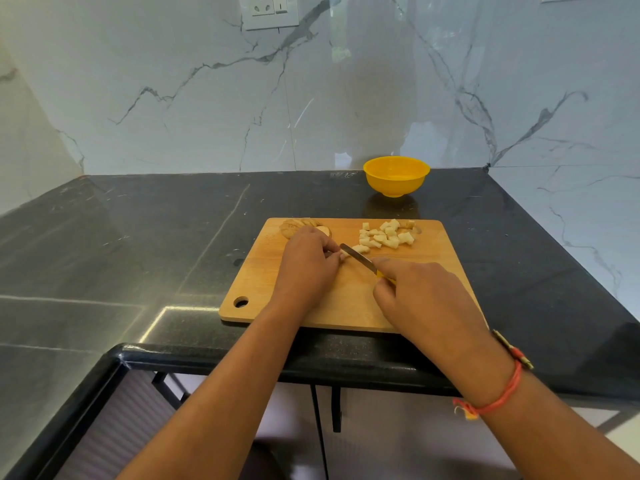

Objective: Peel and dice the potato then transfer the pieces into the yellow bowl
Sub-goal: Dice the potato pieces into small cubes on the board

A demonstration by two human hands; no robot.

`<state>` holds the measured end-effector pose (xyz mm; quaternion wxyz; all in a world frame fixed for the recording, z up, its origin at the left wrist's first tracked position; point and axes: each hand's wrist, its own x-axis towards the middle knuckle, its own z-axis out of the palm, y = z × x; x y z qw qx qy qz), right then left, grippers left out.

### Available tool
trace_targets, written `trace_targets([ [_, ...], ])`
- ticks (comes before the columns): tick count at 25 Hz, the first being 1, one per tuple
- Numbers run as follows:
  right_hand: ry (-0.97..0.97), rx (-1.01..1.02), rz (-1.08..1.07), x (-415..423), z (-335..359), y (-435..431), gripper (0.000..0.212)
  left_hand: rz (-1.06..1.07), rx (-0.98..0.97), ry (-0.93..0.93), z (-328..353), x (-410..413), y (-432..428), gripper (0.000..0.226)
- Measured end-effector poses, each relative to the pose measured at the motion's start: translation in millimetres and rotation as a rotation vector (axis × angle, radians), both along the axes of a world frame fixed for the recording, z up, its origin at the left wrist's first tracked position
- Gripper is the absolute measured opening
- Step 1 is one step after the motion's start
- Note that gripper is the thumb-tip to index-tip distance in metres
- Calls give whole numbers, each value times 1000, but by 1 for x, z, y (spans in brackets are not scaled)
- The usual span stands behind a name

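Observation:
A wooden cutting board (346,306) lies on the black counter. My right hand (422,299) grips a small knife (358,257) with a yellow handle, its blade pointing up-left. My left hand (308,261) has its fingers curled on a potato piece at the blade, mostly hidden under the fingers. A heap of several pale potato cubes (384,235) lies at the board's far right. Brown potato peels (294,226) sit at the board's far left, just beyond my left hand. The yellow bowl (396,176) stands behind the board near the wall; nothing shows inside it.
The black stone counter (138,237) stretches left of the board and has a rounded front edge. A marble wall rises behind and to the right, with a socket (270,10) high up. The board has a hanging hole (240,301) at its near left corner.

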<state>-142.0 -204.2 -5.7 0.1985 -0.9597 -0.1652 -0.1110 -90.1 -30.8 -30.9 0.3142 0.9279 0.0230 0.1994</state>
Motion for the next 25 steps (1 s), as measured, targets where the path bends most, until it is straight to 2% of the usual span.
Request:
trace_targets([
  [7,48,-81,2,18,-4,16,35,20,-21,18,-1,2,-1,12],
  [12,114,-180,32,21,-1,10,42,51,-33,11,-2,1,-2,10],
  [17,40,-253,-23,0,-3,-13,48,82,-29,9,-3,3,-2,11],
  [22,-38,-70,1,-9,0,-15,44,49,-53,17,1,-1,1,18],
  [25,-44,-27,21,-9,1,-7,42,49,-139,24,3,-4,6,19],
])
